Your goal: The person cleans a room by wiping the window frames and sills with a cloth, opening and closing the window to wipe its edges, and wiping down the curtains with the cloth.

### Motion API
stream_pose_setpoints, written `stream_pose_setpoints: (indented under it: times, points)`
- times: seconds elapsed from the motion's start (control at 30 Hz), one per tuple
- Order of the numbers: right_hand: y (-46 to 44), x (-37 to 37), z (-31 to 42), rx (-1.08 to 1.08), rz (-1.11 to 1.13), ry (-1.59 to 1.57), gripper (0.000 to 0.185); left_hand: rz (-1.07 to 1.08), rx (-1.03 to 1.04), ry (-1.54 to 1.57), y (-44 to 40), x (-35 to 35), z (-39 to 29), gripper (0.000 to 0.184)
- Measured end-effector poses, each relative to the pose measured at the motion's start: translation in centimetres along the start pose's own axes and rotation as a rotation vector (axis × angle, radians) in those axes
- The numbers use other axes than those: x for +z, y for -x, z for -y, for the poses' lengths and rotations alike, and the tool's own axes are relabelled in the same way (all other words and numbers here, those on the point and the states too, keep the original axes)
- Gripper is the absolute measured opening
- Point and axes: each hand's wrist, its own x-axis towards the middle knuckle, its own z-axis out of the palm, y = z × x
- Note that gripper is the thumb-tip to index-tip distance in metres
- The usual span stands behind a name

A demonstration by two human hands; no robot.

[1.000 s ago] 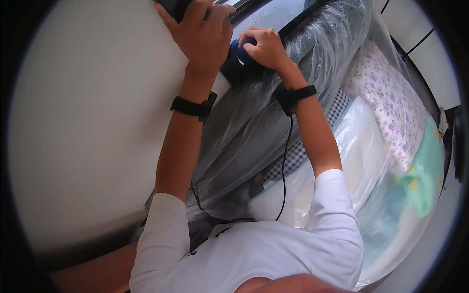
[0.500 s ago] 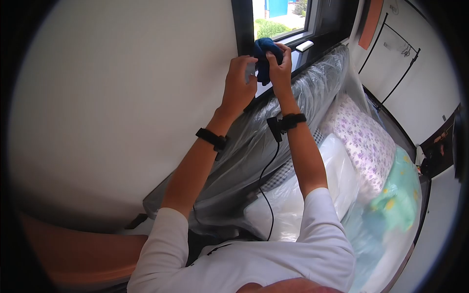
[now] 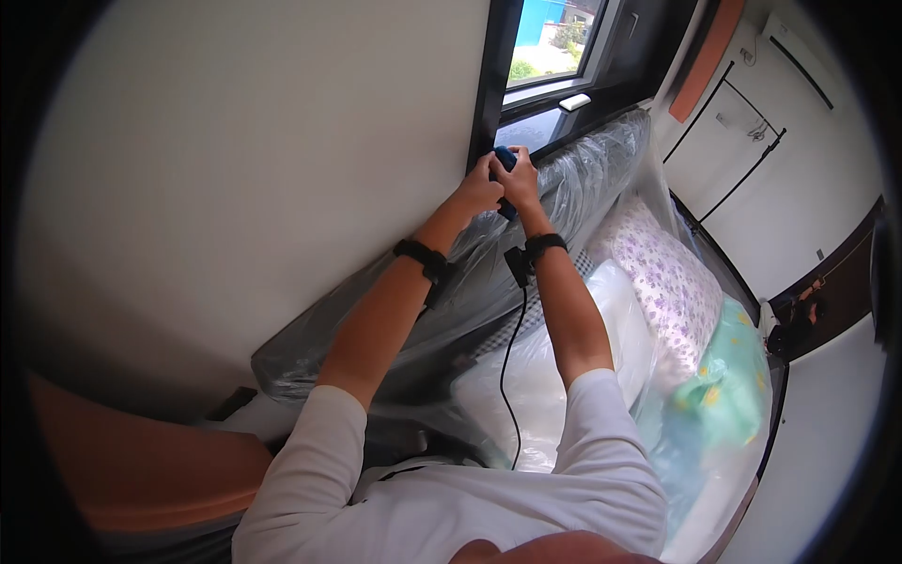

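A dark blue cloth (image 3: 505,156), bunched up, is gripped in my right hand (image 3: 520,182) at the near corner of the window. Close against it, my left hand (image 3: 480,192) is closed with its fingertips meeting the right hand. What the left fingers hold, if anything, is hidden. Both hands are beside the dark window frame (image 3: 483,103), just above the plastic-wrapped mattress edge (image 3: 573,179). Each wrist wears a black strap, and a cable hangs from the right one.
A small white object (image 3: 575,101) lies on the dark windowsill (image 3: 536,130). Plastic-covered bedding, with a floral pillow (image 3: 658,282) and a green bundle (image 3: 728,376), is piled on the right. A black rack (image 3: 738,174) stands beyond, and an orange-brown furniture piece (image 3: 150,461) is at lower left.
Both hands have come down and nearer in view, and closer together, with the blue cloth still in the right one. A greyish thing seen in the left hand earlier is now hidden. The view has shifted.
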Motion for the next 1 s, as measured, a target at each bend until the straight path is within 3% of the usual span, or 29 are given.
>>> stream_pose_setpoints:
  times: [0.03, 0.07, 0.13, 0.2, 0.23, 0.4, 0.53, 0.6, 0.67, 0.73, 0.8, 0.87, 0.97, 1.0]
  points:
    - [-0.4, -0.2, 1.5, -0.061, -0.096, -0.023, 0.051, -0.072, 0.191, -0.19, -2.6, -0.4, 2.5, 0.082]
    - [-0.3, -0.4, 3.0, -0.112, -0.185, -0.047, 0.05, -0.078, 0.189, -0.181, -1.9, -0.7, 1.0, 0.082]
    - [-2.6, -1.2, 7.2, -0.258, -0.302, -0.131, 0.052, -0.212, 0.451, -0.265, 1.2, -1.2, -4.1, 0.076]
    - [-4.2, -2.1, 11.2, -0.356, -0.349, -0.1, 0.058, -0.216, 0.47, -0.242, 1.2, -2.1, -6.5, 0.077]
    - [-4.9, -2.2, 12.2, -0.303, -0.32, -0.055, 0.059, -0.214, 0.501, -0.224, 1.0, -2.4, -7.2, 0.079]
    - [-4.7, -0.6, 10.6, -0.303, -0.297, -0.022, 0.061, -0.148, 0.362, -0.233, 1.5, -3.0, -5.8, 0.078]
    - [-1.3, 0.2, 5.1, -0.187, -0.141, 0.127, 0.058, -0.119, 0.19, -0.286, 1.7, -1.8, -1.1, 0.073]
    - [-0.4, -0.2, 2.4, -0.075, 0.163, 0.312, 0.057, -0.112, 0.161, -0.357, 2.7, -1.6, -0.7, 0.071]
    - [1.2, -1.1, 2.0, -0.052, 0.207, 0.262, 0.057, 0.018, 0.104, -0.249, 4.9, -1.8, -0.8, 0.067]
    - [1.6, -1.2, 3.9, -0.084, 0.251, 0.15, 0.056, -0.053, 0.123, -0.272, 5.8, -2.8, -0.6, 0.069]
    - [1.8, -1.4, 6.9, -0.17, 0.35, -0.036, 0.041, -0.18, 0.35, -0.407, 7.3, -4.3, -0.3, 0.078]
    - [2.8, -0.8, 11.4, -0.168, 0.438, -0.319, 0.029, -0.432, 0.322, -0.62, 12.2, -5.6, -2.4, 0.09]
    - [7.2, -1.1, 20.8, -0.171, 0.63, -0.658, 0.033, -0.489, 0.198, -0.508, 20.4, -9.1, -4.2, 0.093]
    - [9.9, -1.9, 24.8, -0.111, 0.755, -0.714, 0.035, -0.506, 0.366, -0.36, 22.8, -10.1, -4.3, 0.092]
